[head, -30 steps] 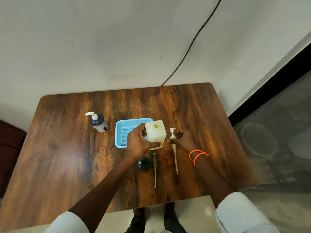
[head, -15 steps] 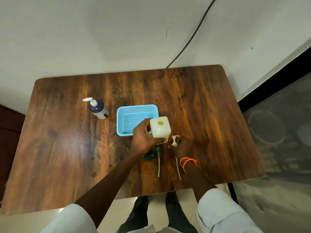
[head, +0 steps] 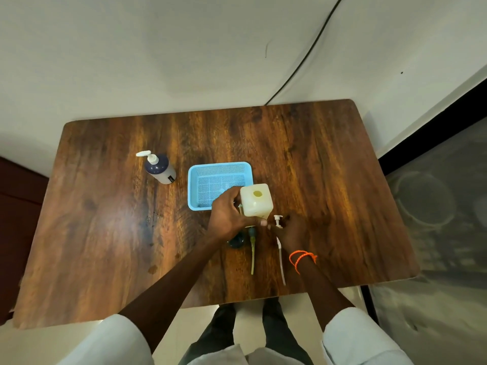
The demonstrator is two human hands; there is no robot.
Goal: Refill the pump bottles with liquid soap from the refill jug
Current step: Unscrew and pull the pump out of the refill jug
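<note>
Blue basket (head: 210,169) (empty) behind refill jug (head: 256,200).

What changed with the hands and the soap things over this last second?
The right hand closed over the white pump lying on the table; a second ago it lay just right of it. The left hand gripped the cream refill jug throughout. The green pump, dark bottle, blue basket and navy pump bottle kept their places; the apparent shift is the camera's.

Bench (head: 329,180) right half and lower left open. Centre crowded: blue basket (head: 195,180), refill jug (head: 257,204), loose pump tubes (head: 253,256). Pump bottle (head: 159,168) upper left.
</note>
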